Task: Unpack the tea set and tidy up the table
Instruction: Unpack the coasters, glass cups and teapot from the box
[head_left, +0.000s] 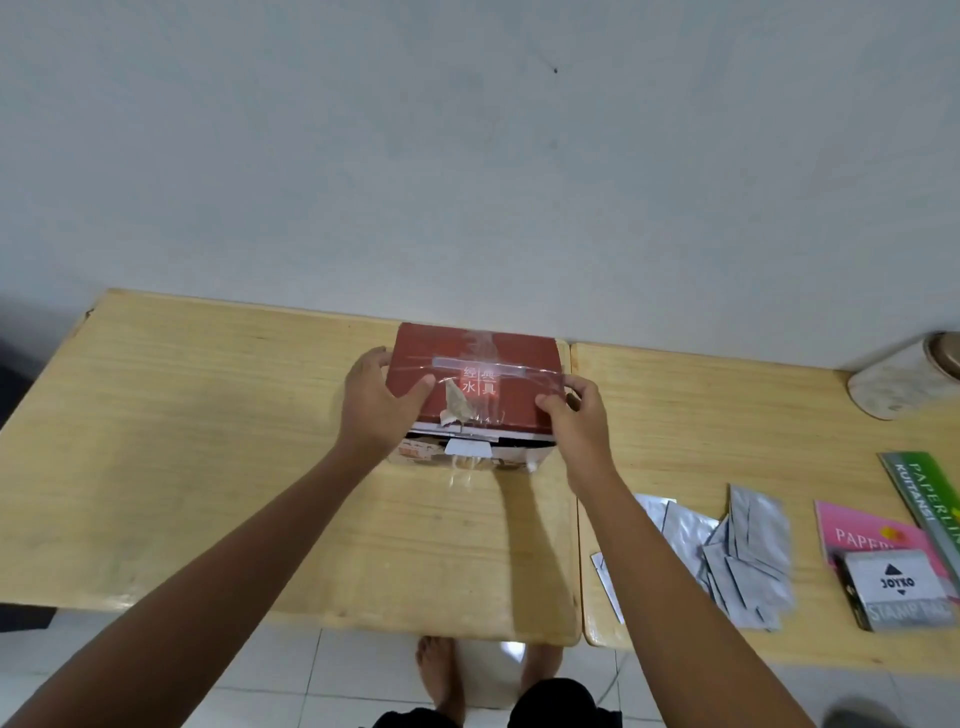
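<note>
A red tea set box with white characters on its lid stands at the back of the left wooden table, against the wall. Clear tape runs across the lid and loose strips hang down the front. My left hand grips the lid's left edge, thumb on top. My right hand pinches the tape at the lid's right front corner. The lid's front edge sits slightly raised, with a dark gap under it.
A second wooden table adjoins on the right. It holds several silver sachets, a pink paper pad, a green receipt book, a stamp pad box and a pale round container at the back.
</note>
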